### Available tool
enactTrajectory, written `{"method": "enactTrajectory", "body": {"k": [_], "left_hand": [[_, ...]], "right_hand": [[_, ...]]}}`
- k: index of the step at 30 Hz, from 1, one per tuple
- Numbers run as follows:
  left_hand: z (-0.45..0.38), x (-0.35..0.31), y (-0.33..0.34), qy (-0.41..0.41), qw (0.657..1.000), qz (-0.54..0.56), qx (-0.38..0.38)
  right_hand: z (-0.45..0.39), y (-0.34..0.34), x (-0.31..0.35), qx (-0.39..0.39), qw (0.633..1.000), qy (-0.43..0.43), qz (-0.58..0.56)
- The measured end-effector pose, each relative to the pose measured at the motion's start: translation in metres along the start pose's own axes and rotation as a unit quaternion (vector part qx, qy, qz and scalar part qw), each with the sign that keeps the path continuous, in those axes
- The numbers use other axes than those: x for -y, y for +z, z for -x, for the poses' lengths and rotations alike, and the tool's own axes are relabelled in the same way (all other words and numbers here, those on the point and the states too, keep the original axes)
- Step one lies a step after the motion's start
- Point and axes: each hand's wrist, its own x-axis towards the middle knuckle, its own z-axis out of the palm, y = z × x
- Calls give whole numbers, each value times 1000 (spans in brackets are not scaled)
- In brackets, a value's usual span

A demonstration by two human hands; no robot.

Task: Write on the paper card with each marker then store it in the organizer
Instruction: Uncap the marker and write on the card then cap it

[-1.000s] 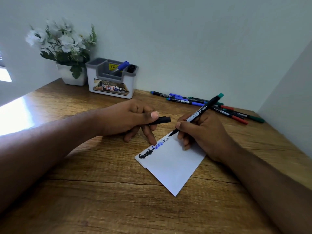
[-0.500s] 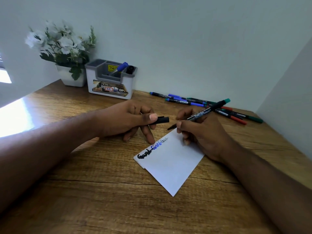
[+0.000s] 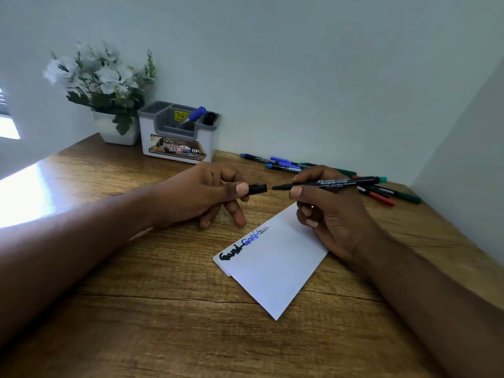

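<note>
Above the white paper card (image 3: 275, 264) on the wooden desk (image 3: 163, 323), the left hand (image 3: 201, 196) pinches a black marker cap (image 3: 257, 188). The right hand (image 3: 331, 211) grips the slim black green-ended marker (image 3: 341, 182), tip just beside the cap. Beyond the card stands the grey-and-white organizer (image 3: 178, 137).

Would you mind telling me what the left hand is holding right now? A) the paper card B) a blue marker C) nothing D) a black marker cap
D: the left hand pinches the black cap, facing the tip of the marker held in the right hand.
</note>
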Motion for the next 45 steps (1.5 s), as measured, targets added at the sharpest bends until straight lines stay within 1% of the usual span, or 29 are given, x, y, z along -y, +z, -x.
{"method": "enactTrajectory", "body": {"k": [6, 11, 13, 16, 18, 20, 22, 25, 27, 29, 32, 35, 40, 41, 43, 44, 45], "left_hand": [[0, -1, 2, -5, 1000, -7, -4], [-2, 0, 2, -6, 1000, -10, -8], [-3, 1, 3, -6, 1000, -16, -12], [-3, 1, 4, -2, 999, -31, -11], [-3, 2, 3, -2, 999, -29, -16], [-3, 3, 3, -3, 999, -24, -24], [-3, 3, 4, 2, 999, -28, -30], [-2, 2, 8, 16, 998, -43, -31], [0, 2, 10, 30, 997, -54, -47], [0, 2, 12, 45, 994, -74, -69], [-2, 2, 15, 61, 989, -94, -91], [-2, 4, 17, 66, 987, -110, -96], [-1, 5, 20, 78, 984, -120, -109], [-2, 5, 19, 83, 982, -119, -124], [-4, 5, 16, 95, 974, -100, -181], [-6, 6, 12, 100, 968, -80, -218], [-7, 7, 10, 104, 960, -60, -253]], "right_hand": [[-3, 0, -2, -9, 999, -6, 41], [-3, 2, 0, -14, 1000, -3, 24], [-2, 4, 1, 5, 999, 11, 31], [1, 9, -1, 54, 996, 40, 55], [1, 11, 1, 87, 993, 64, 37], [0, 10, 6, 103, 989, 105, -8], [-1, 11, 9, 78, 988, 133, -26], [-1, 17, 7, 20, 995, 99, 5], [-2, 23, 6, -18, 997, 77, -4], [-3, 25, 5, -44, 996, 73, -29], [-3, 26, 4, -53, 995, 72, -53], [-3, 28, 0, -56, 994, 71, -52], [-2, 31, 0, -72, 989, 114, -64], [-3, 31, 2, -87, 987, 118, -64], [-8, 28, 6, -138, 983, 102, -71], [-10, 24, 9, -169, 982, 74, -51], [-12, 18, 10, -195, 980, 22, 25]]}}
